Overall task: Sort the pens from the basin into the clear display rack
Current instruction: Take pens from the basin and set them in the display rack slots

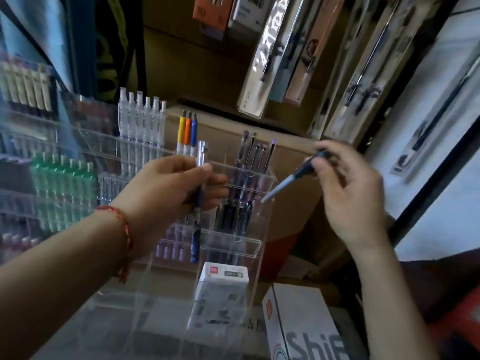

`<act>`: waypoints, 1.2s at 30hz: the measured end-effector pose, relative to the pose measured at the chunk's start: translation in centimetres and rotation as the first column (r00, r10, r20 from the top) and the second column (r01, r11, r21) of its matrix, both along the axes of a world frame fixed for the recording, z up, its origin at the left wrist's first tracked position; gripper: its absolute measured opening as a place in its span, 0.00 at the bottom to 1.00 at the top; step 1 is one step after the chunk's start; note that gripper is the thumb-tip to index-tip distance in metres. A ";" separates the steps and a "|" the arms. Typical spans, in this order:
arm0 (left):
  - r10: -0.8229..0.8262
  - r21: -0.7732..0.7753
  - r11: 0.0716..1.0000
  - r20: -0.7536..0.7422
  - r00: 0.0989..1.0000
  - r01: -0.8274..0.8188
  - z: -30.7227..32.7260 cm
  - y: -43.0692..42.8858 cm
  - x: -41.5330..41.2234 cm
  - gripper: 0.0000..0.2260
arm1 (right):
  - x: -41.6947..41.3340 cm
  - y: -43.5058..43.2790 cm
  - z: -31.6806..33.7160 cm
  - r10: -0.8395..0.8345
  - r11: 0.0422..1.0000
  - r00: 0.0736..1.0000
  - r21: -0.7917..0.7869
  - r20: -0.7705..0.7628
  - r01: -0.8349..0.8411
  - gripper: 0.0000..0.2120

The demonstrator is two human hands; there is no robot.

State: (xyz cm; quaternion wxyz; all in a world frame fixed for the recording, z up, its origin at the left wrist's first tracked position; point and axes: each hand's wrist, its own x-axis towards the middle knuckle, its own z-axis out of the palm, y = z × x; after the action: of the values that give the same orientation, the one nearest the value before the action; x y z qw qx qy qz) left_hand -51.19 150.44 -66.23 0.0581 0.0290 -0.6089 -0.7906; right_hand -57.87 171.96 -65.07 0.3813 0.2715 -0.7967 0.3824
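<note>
Left hand (pixel 166 188) gripping blue pen (pixel 195 241), right hand (pixel 345 193) pinching grey pen (pixel 285 183) (before clear rack (pixel 255 249))

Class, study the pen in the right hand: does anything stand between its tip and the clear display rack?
Nothing visible does. The right hand holds the grey pen with its tip at the right edge of the clear rack, only open air between. The left hand, gripping a blue pen, is further left, off that path.

Two hands: left hand (pixel 166 188), right hand (pixel 348 196). Two held pens: blue pen (pixel 195 244), grey pen (pixel 281 185).
</note>
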 end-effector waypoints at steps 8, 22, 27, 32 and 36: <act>-0.059 -0.069 0.996 0.055 0.997 0.063 -1.3 1.4 -0.9 0.06 | -1.4 -2.6 -3.3 0.100 0.954 0.882 0.207 0.461 -0.217 0.08; -0.140 -0.220 0.965 0.012 0.990 0.139 -4.7 1.5 -1.4 0.05 | -1.0 -2.3 -3.1 0.177 0.982 0.896 -0.018 0.407 -0.186 0.07; -0.118 -0.206 0.973 -0.037 0.992 0.108 -5.3 1.9 -2.0 0.05 | -0.8 -2.7 -3.6 0.199 0.975 0.880 0.006 0.431 -0.223 0.06; -0.119 -0.194 0.975 -0.039 0.992 0.109 -5.5 1.8 -2.3 0.05 | -1.0 -2.4 -3.4 0.212 0.968 0.867 0.023 0.450 -0.249 0.06; -0.128 -0.188 0.975 -0.036 0.991 0.119 -5.6 1.8 -2.5 0.05 | -0.9 -2.6 -3.1 0.165 0.974 0.862 0.060 0.479 -0.220 0.08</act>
State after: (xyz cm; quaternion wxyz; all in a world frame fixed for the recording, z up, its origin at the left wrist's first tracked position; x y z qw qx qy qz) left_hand -53.65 152.29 -71.85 0.0259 -0.0335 -0.6791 -0.7328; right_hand -58.72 169.37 -68.21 0.1202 0.2696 -0.8545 0.4274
